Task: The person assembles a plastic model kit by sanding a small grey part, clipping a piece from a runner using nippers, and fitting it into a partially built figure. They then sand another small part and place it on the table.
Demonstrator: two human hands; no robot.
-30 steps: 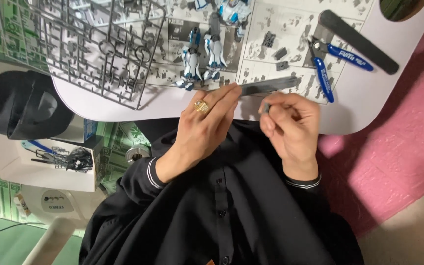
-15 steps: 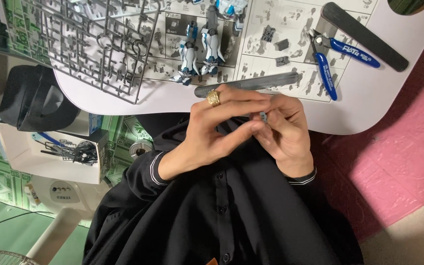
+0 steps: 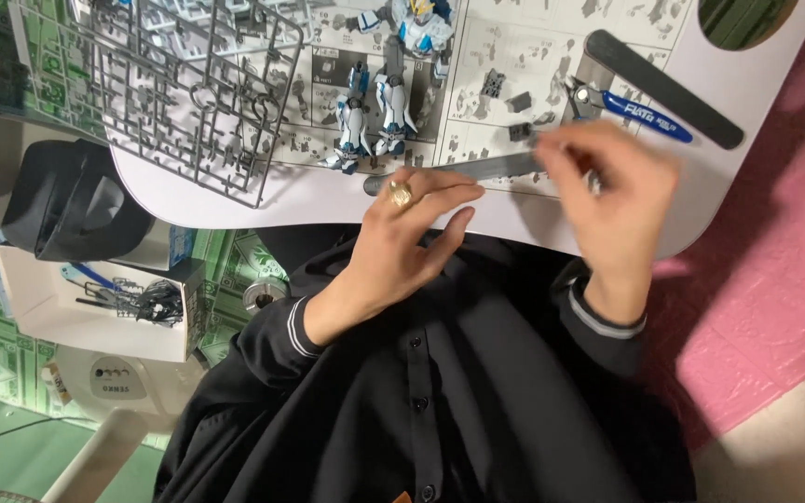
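File (image 3: 477, 169): long, flat, grey, lying level

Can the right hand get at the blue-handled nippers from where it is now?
Probably yes. The right hand hovers blurred over the table edge, and the blue-handled nippers lie just beyond its fingers with nothing between. Only the long dark sanding stick lies past them.

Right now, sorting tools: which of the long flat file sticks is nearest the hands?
The grey file, lying under both hands near the table edge; the black file lies farther back beside the blue-handled nippers.
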